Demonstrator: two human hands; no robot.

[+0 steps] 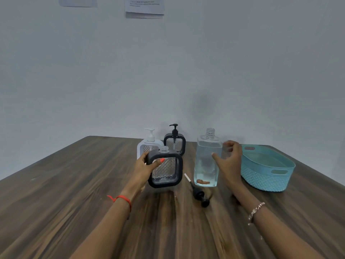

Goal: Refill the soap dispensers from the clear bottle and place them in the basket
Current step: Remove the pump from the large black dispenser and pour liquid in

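Three dispensers share the wooden table [74, 193]. The left hand [143, 168] grips one, a black-framed dispenser [165, 170] with its neck bare and uncapped, thumb across the front of the frame and fingers wrapped behind its left edge. It is tilted slightly and appears lifted just off the table, at the centre of the view. Its removed pump [199, 193] lies flat on the table at 5 o'clock from it, tube pointing toward 11 o'clock.

At 12 o'clock from the held one, near the wall, stand a white dispenser [149, 144] and a second black dispenser [175, 142], both upright with pumps on. The white one is partly hidden behind the held frame.

The clear bottle [207, 159] stands upright at 3 o'clock from the held dispenser, cap off, with liquid up to its shoulder and a reddish patch at the bottom. The right hand [228, 161] is at the bottle's right side, fingers half open and curled, thumb touching or nearly touching the front face; whether it has closed a grip cannot be told.

The teal basket [268, 176] sits just beside that hand at 3 o'clock, near the table's right edge. A red thread circles the left wrist and a metal bracelet the right. Papers [144, 6] hang on the wall at 12 o'clock.
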